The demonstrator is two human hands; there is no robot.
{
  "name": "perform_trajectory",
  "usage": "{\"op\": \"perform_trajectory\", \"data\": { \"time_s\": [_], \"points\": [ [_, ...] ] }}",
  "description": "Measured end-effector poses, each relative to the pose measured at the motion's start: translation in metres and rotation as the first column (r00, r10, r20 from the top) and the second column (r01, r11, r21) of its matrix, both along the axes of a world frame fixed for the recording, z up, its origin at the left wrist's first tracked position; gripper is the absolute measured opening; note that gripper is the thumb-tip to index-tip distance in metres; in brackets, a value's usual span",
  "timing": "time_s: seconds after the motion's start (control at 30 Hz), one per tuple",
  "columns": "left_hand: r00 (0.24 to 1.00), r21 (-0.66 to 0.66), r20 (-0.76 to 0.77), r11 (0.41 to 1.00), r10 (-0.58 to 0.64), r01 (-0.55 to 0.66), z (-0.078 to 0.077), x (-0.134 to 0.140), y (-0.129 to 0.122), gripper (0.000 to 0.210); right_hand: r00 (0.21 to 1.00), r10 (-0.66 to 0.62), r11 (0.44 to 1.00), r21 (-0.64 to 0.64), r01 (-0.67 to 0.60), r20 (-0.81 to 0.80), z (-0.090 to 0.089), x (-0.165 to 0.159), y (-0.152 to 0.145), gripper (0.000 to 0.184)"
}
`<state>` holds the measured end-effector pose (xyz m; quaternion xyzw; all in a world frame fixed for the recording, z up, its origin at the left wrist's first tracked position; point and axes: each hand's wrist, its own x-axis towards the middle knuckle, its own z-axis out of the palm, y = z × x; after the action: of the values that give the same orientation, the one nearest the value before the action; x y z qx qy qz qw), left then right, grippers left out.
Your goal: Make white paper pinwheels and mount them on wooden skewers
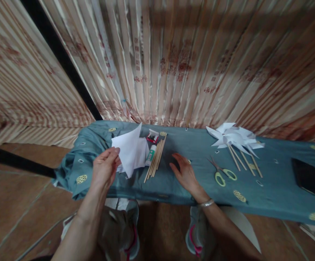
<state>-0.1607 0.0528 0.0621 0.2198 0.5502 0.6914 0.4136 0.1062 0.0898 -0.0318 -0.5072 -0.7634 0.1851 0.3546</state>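
Note:
A sheet of white paper [129,150] is pinched between the thumb and fingers of my left hand [105,165], lifted over a stack of white paper [141,155]. My right hand [183,170] is held above the cloth with thumb and fingers apart, nothing in it. Between the hands lie several wooden sticks [156,159], with a green and white glue stick [150,156] beside them. Behind the glue stick sits a small open red and white box [152,136] of small dark pieces. Scissors [220,172] with yellow-green handles lie to the right of my right hand.
White paper pinwheels [229,136] on wooden sticks lie at the right. A dark flat object [308,177] rests farther right. Grey-green patterned cloth [195,145] covers the narrow table. A pleated curtain [173,65] hangs behind, with a dark pole [65,61] at left.

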Motion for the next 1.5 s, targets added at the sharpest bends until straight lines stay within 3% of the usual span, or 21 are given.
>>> {"op": "perform_trajectory", "data": {
  "time_s": [0.13, 0.23, 0.33, 0.5, 0.63, 0.7, 0.77, 0.8, 0.87, 0.93, 1.0, 1.07, 1.13, 1.17, 1.23, 1.3, 1.5],
  "points": [
    [0.958, -0.028, 0.257, 0.990, -0.127, 0.138, 0.007, 0.022, 0.002, 0.016, 0.953, -0.075, 0.967, -0.257, -0.003, -0.294, 0.010, 0.002, 0.003, 0.043],
    [0.928, -0.067, 0.324, 0.974, -0.183, 0.216, 0.005, 0.039, 0.004, 0.012, 0.789, -0.111, 0.865, -0.450, -0.223, -0.604, 0.021, 0.005, 0.005, 0.053],
    [0.916, -0.096, 0.322, 0.954, -0.241, 0.285, -0.001, 0.055, 0.006, 0.012, 0.651, -0.144, 0.783, -0.488, -0.386, -0.745, 0.034, 0.015, 0.005, 0.065],
    [0.911, -0.085, 0.273, 0.936, -0.309, 0.343, -0.012, 0.078, 0.014, 0.023, 0.528, -0.224, 0.786, -0.473, -0.399, -0.819, 0.048, 0.042, 0.004, 0.064],
    [0.961, 0.035, 0.079, 0.964, -0.266, 0.264, -0.005, 0.093, 0.019, 0.031, 0.476, -0.260, 0.850, -0.433, -0.301, -0.840, 0.048, 0.060, 0.003, 0.050],
    [0.960, 0.068, -0.142, 0.965, -0.240, 0.252, 0.000, 0.102, 0.016, 0.031, 0.493, -0.278, 0.888, -0.416, -0.194, -0.824, 0.044, 0.069, 0.004, 0.047],
    [0.875, 0.054, -0.412, 0.952, -0.253, 0.301, 0.002, 0.113, 0.009, 0.026, 0.549, -0.300, 0.914, -0.401, -0.069, -0.780, 0.037, 0.078, 0.005, 0.046],
    [0.803, 0.066, -0.528, 0.930, -0.276, 0.363, 0.000, 0.119, 0.004, 0.022, 0.588, -0.313, 0.919, -0.394, -0.010, -0.746, 0.033, 0.084, 0.006, 0.046],
    [0.570, 0.033, -0.720, 0.800, -0.397, 0.599, -0.011, 0.131, -0.005, 0.016, 0.667, -0.348, 0.920, -0.378, 0.107, -0.659, 0.025, 0.097, 0.007, 0.046],
    [0.399, -0.003, -0.810, 0.683, -0.430, 0.730, -0.027, 0.141, -0.012, 0.018, 0.730, -0.385, 0.914, -0.340, 0.220, -0.564, 0.020, 0.110, 0.004, 0.045],
    [0.285, -0.045, -0.862, 0.624, -0.418, 0.780, -0.042, 0.148, -0.016, 0.021, 0.789, -0.388, 0.918, -0.279, 0.283, -0.477, 0.021, 0.120, -0.002, 0.043],
    [0.223, -0.094, -0.877, 0.607, -0.425, 0.789, -0.051, 0.152, -0.018, 0.022, 0.860, -0.311, 0.944, -0.237, 0.230, -0.404, 0.028, 0.125, -0.013, 0.040],
    [0.207, -0.128, -0.867, 0.602, -0.454, 0.788, -0.054, 0.154, -0.017, 0.023, 0.914, -0.136, 0.964, -0.264, 0.033, -0.381, 0.038, 0.122, -0.025, 0.042],
    [0.211, -0.140, -0.855, 0.602, -0.474, 0.787, -0.053, 0.155, -0.016, 0.023, 0.921, -0.034, 0.953, -0.291, -0.087, -0.387, 0.043, 0.119, -0.031, 0.045],
    [0.239, -0.154, -0.826, 0.612, -0.511, 0.775, -0.051, 0.156, -0.011, 0.022, 0.933, 0.082, 0.926, -0.318, -0.201, -0.350, 0.048, 0.112, -0.039, 0.054],
    [0.288, -0.167, -0.793, 0.645, -0.538, 0.746, -0.050, 0.156, -0.005, 0.020, 0.953, 0.099, 0.929, -0.317, -0.193, -0.287, 0.048, 0.104, -0.042, 0.056],
    [0.493, -0.203, -0.640, 0.748, -0.590, 0.632, -0.052, 0.152, 0.014, 0.024, 0.968, 0.001, 0.934, -0.346, -0.091, -0.251, 0.030, 0.092, -0.026, 0.023]
  ]
}}
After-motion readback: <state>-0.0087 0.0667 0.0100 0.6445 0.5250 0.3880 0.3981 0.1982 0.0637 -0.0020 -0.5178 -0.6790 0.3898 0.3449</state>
